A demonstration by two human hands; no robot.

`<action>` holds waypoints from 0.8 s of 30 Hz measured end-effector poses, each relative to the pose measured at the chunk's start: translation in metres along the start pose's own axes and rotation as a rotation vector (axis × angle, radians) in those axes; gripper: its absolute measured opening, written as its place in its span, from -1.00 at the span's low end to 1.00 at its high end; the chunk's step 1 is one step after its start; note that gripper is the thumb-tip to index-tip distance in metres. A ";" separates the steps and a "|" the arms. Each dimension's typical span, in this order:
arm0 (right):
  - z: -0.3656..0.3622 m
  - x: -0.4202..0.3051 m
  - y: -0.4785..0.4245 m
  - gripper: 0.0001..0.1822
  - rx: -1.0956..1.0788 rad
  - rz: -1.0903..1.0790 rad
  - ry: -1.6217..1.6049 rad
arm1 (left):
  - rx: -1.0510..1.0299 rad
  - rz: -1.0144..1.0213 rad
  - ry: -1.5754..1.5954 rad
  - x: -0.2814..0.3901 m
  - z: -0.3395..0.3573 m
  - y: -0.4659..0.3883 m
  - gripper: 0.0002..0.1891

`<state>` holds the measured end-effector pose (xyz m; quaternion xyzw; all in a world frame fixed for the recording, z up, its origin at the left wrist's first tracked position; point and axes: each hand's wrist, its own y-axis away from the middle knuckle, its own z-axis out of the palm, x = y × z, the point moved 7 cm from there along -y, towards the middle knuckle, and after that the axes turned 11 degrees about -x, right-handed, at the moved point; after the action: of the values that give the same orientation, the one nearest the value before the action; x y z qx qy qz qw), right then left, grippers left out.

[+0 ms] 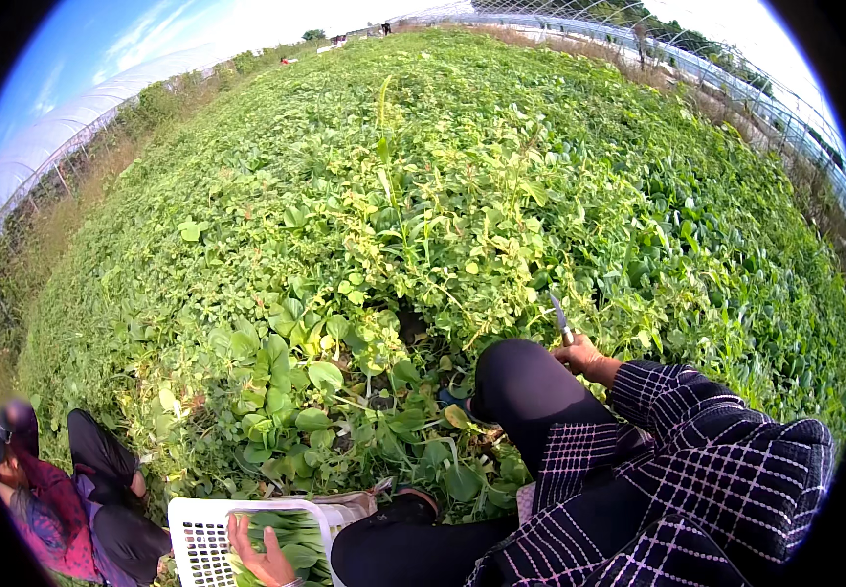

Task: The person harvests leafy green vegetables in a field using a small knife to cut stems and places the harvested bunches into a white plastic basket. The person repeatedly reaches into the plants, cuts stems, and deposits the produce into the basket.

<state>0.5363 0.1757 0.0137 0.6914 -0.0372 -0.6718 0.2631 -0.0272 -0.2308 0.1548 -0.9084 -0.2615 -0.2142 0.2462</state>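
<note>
My right hand is closed around the handle of a small knife, its blade pointing up and away beside my raised knee. At the bottom, my left hand is over a white plastic basket, fingers spread, touching or just above the leafy greens inside. Whether it grips any of them cannot be told. Broad-leaved green plants grow in the ground between my hands, among lower weeds. The lower part of the basket is cut off by the picture's edge.
Another person in a red patterned top and dark trousers is low to the ground at the lower left, beside the basket. Dense plants cover the field ahead. A plastic-covered tunnel stands at left, bare greenhouse hoops at right.
</note>
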 end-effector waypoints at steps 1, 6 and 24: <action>-0.002 0.006 0.003 -0.77 -0.031 -0.011 -0.005 | -0.060 0.016 0.170 0.021 0.018 -0.011 -0.52; -0.036 0.066 0.031 -0.73 0.039 0.116 -0.078 | -0.518 0.004 1.000 0.135 0.103 -0.061 -0.54; -0.032 0.090 -0.003 -0.78 -0.077 0.020 0.659 | -1.191 -0.267 1.083 0.194 0.222 -0.076 -0.47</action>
<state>0.5745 0.1516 -0.0705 0.8606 0.0687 -0.4104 0.2936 0.1358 0.0219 0.1059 -0.6187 -0.0545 -0.7542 -0.2131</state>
